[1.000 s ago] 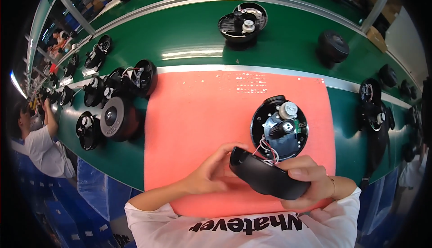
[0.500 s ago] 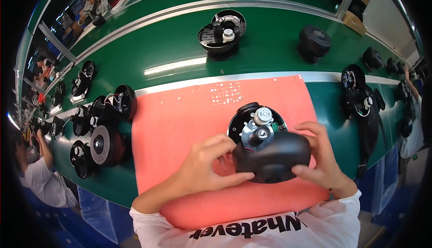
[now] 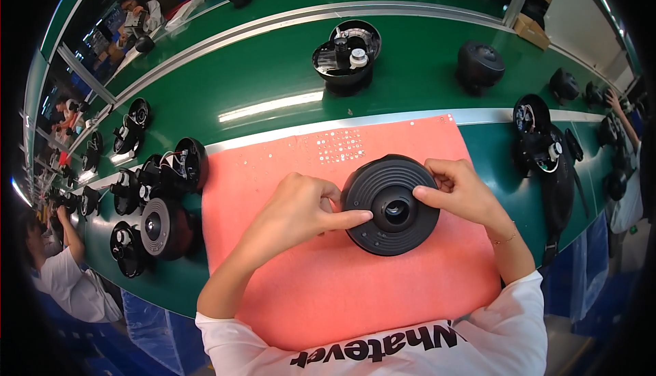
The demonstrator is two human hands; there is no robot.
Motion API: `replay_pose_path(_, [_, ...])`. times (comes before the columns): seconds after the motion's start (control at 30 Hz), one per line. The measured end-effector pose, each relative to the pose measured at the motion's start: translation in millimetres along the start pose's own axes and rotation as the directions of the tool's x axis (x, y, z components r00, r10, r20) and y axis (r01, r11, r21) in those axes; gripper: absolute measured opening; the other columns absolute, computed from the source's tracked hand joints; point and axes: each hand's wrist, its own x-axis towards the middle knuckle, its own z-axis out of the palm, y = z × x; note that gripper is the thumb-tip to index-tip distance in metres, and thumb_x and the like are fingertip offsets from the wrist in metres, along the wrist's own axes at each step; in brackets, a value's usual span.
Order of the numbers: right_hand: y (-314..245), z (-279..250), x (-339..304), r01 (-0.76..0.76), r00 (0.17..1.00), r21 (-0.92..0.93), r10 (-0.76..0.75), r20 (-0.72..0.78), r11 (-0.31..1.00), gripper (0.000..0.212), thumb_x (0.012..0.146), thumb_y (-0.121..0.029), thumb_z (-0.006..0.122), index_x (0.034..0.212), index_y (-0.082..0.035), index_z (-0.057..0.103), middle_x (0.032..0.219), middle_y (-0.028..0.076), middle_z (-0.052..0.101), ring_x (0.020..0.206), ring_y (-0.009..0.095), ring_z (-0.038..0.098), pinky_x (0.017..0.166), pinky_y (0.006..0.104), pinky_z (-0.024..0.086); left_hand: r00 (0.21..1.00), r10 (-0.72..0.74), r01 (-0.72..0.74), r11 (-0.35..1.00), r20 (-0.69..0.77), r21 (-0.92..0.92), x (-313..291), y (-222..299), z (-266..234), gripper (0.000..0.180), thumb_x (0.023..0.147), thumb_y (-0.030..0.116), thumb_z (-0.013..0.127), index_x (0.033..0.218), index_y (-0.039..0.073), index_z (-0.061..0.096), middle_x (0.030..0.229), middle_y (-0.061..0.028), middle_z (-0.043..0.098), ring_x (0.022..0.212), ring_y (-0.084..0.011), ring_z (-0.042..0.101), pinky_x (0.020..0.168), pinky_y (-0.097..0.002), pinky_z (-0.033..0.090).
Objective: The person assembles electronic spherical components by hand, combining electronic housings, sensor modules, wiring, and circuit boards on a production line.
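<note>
A round black ribbed cover (image 3: 391, 205) with a hole in its middle lies flat on the pink mat (image 3: 328, 287), capping the round assembly beneath it. My left hand (image 3: 294, 212) presses on its left rim, the forefinger stretched toward the central hole. My right hand (image 3: 458, 188) grips its right rim, thumb and fingers resting on the top. The inner parts are hidden under the cover.
A cluster of black round parts (image 3: 154, 205) sits left of the mat. An open black assembly (image 3: 347, 58) and a closed black unit (image 3: 480, 65) stand on the green belt. More black parts (image 3: 547, 150) lie at the right. Other people work at the left and right edges.
The black cover, held tilted above the open assembly before, has been lowered flat onto it. Both hands now press on its rim.
</note>
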Motion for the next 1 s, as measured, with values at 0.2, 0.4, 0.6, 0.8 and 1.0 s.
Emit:
replay_pose_path(0.2, [0.2, 5.5, 6.2, 0.016, 0.998, -0.115, -0.022, -0.055, 0.993, 0.047, 0.087, -0.037, 0.052, 0.06, 0.002, 0.052, 0.049, 0.013, 0.042, 0.044, 0.018, 0.04, 0.047, 0.0326, 0.032, 0.998, 0.012, -0.017, 0.996, 0.06, 0.086, 4.0, 4.9, -7.5, 0.038, 0.071, 0.032, 0.072, 0.06, -0.002, 0.061, 0.047, -0.0079, 0.055, 0.044, -0.0122, 0.056, 0.043, -0.0233, 0.044])
replay_pose_path(0.4, [-7.7, -2.2, 12.3, 0.084, 0.996, -0.398, -0.09, 0.003, 0.913, 0.05, 0.089, -0.039, 0.044, 0.062, 0.0, 0.059, 0.052, 0.017, 0.051, 0.049, 0.031, 0.051, 0.052, 0.0387, 0.039, 0.983, 0.043, -0.07, 0.986, 0.178, 0.149, 18.1, 2.6, -17.6, 0.052, 0.072, 0.048, 0.067, 0.055, -0.001, 0.06, 0.044, -0.0098, 0.052, 0.042, -0.0173, 0.055, 0.047, -0.0274, 0.045])
replay_pose_path(0.6, [-5.4, -5.0, 13.1, 0.139, 0.99, -0.436, -0.123, 0.064, 0.889, 0.049, 0.09, -0.039, 0.042, 0.066, -0.002, 0.063, 0.054, 0.016, 0.054, 0.051, 0.031, 0.053, 0.055, 0.039, 0.041, 0.971, 0.082, -0.13, 0.97, 0.226, 0.205, 23.5, 3.3, -20.7, 0.056, 0.072, 0.053, 0.064, 0.054, 0.0, 0.06, 0.045, -0.0087, 0.052, 0.044, -0.0164, 0.055, 0.047, -0.0257, 0.044])
replay_pose_path(0.8, [-20.8, 2.9, -1.7, 0.076, 0.988, -0.59, -0.138, -0.062, 0.804, 0.042, 0.085, -0.039, 0.051, 0.066, -0.004, 0.062, 0.057, 0.013, 0.055, 0.055, 0.029, 0.055, 0.056, 0.0378, 0.042, 0.953, 0.065, -0.142, 0.959, 0.296, 0.246, 27.1, 1.2, -26.2, 0.058, 0.073, 0.055, 0.063, 0.053, 0.001, 0.059, 0.046, -0.0072, 0.052, 0.044, -0.0152, 0.055, 0.046, -0.0256, 0.043])
replay_pose_path(1.0, [-35.6, 19.7, -12.9, 0.448, 0.778, -0.607, -0.621, -0.097, 0.656, 0.028, 0.067, -0.023, 0.073, 0.084, -0.005, 0.06, 0.084, 0.007, 0.054, 0.076, 0.024, 0.052, 0.063, 0.0342, 0.043, 0.945, 0.086, -0.168, 0.955, 0.315, 0.243, 28.6, 3.3, -25.8, 0.058, 0.073, 0.055, 0.062, 0.055, 0.0, 0.06, 0.047, -0.0079, 0.053, 0.044, -0.0158, 0.054, 0.045, -0.0267, 0.042])
